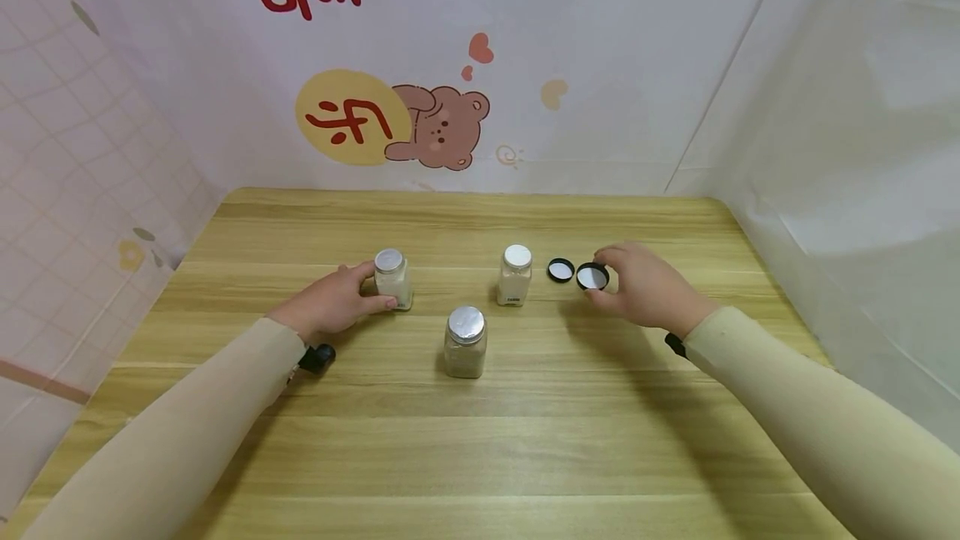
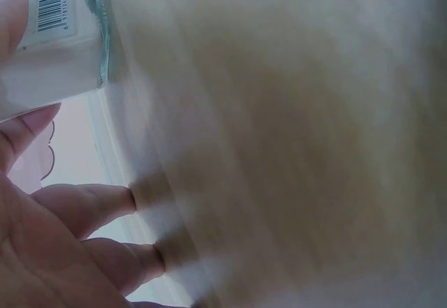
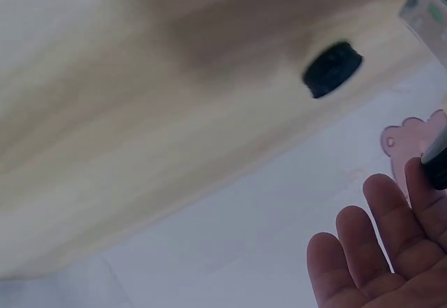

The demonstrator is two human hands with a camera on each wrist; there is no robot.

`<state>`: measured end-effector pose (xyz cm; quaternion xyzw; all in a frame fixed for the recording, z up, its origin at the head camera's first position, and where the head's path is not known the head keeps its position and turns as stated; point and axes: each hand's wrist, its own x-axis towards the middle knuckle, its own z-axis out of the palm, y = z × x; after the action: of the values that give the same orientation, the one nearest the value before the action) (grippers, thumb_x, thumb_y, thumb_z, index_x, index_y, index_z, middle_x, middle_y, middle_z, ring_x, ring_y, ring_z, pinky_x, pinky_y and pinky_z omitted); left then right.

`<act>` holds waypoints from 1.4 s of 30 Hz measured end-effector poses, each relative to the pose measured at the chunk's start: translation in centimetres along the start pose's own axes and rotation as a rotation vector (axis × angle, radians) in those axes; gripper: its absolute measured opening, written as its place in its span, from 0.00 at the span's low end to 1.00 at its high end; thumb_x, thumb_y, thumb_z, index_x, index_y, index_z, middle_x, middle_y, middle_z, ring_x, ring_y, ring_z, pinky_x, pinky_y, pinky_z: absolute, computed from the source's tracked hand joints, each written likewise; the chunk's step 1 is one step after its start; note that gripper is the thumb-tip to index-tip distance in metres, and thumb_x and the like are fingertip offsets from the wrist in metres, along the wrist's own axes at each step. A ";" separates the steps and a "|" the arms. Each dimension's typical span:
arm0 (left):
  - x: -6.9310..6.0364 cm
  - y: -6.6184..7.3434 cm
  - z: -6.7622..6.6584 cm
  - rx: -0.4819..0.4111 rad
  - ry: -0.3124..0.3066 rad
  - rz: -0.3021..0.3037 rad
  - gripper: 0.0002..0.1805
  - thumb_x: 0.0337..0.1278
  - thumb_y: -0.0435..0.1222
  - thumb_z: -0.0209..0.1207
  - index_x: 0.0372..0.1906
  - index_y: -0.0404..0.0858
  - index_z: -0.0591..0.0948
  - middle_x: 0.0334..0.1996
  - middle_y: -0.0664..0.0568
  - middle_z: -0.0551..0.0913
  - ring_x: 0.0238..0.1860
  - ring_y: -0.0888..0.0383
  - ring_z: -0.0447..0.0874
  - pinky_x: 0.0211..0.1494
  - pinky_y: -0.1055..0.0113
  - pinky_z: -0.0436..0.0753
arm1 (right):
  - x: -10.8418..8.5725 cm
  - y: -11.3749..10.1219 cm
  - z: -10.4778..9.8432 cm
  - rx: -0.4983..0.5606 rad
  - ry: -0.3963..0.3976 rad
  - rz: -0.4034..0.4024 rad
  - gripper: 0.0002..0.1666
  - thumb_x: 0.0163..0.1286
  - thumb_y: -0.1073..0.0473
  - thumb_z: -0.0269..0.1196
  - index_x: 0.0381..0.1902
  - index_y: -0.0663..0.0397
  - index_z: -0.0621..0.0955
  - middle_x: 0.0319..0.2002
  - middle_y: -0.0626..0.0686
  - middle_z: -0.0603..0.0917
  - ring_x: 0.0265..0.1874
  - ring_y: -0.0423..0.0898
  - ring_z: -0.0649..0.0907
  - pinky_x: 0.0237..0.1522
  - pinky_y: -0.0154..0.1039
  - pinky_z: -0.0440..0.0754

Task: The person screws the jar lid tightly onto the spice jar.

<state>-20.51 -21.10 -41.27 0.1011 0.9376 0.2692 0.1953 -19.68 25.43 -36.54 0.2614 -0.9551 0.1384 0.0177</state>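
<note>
My left hand (image 1: pixel 341 300) grips a small glass jar (image 1: pixel 393 280) of pale contents at the left, thumb in front. The jar's top is silvery, and a barcode label shows on the jar (image 2: pixel 52 42) in the left wrist view. At the right, my right hand (image 1: pixel 641 286) pinches a round black lid (image 1: pixel 592 277) by its rim, white inner face up. A second black lid (image 1: pixel 560 270) lies on the table just left of it. Seen from the right wrist, the held lid (image 3: pixel 437 163) is cut off by the frame edge.
A jar (image 1: pixel 513 283) with a white top stands between my hands. Nearer to me is a larger jar (image 1: pixel 466 348) with a silvery top. The wood-grain table (image 1: pixel 480 457) meets a white printed curtain (image 1: pixel 600 40) at its back edge.
</note>
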 end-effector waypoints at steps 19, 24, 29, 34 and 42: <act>-0.1 0.1 -0.1 0.007 -0.008 0.009 0.45 0.69 0.63 0.61 0.83 0.53 0.61 0.82 0.36 0.60 0.82 0.22 0.39 0.78 0.23 0.49 | 5.7 -6.5 -3.2 -0.035 -0.019 -0.109 0.16 0.66 0.51 0.68 0.43 0.57 0.81 0.42 0.54 0.85 0.47 0.56 0.83 0.56 0.51 0.80; 0.0 0.1 -0.1 0.015 -0.010 0.009 0.45 0.68 0.64 0.61 0.83 0.54 0.61 0.82 0.37 0.59 0.82 0.22 0.39 0.78 0.23 0.50 | 7.3 -8.2 -3.3 -0.042 -0.024 -0.137 0.16 0.66 0.50 0.69 0.42 0.55 0.81 0.39 0.51 0.84 0.42 0.52 0.81 0.53 0.47 0.80; -0.1 0.0 -0.2 0.015 -0.013 0.009 0.45 0.68 0.64 0.61 0.84 0.55 0.60 0.82 0.36 0.59 0.82 0.22 0.39 0.78 0.23 0.50 | 9.1 -10.2 -3.1 -0.079 -0.049 -0.167 0.15 0.66 0.49 0.68 0.40 0.54 0.81 0.39 0.51 0.84 0.43 0.52 0.80 0.52 0.47 0.80; -0.2 0.1 -0.3 0.008 -0.014 0.004 0.44 0.69 0.64 0.60 0.83 0.54 0.61 0.83 0.37 0.58 0.81 0.21 0.38 0.78 0.23 0.49 | 11.0 -11.9 -2.5 -0.135 -0.078 -0.197 0.17 0.67 0.46 0.68 0.42 0.54 0.83 0.42 0.50 0.85 0.50 0.54 0.82 0.58 0.47 0.80; -0.2 0.2 -0.2 -0.010 -0.022 -0.005 0.44 0.68 0.64 0.61 0.82 0.54 0.62 0.83 0.37 0.57 0.81 0.21 0.37 0.79 0.24 0.47 | 12.9 -13.9 -1.6 -0.175 -0.133 -0.210 0.19 0.68 0.43 0.66 0.42 0.53 0.83 0.43 0.49 0.84 0.50 0.52 0.80 0.53 0.46 0.80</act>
<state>-20.42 -21.04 -40.93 0.1005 0.9344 0.2720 0.2067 -23.85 8.05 -30.11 0.3659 -0.9300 0.0344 -0.0084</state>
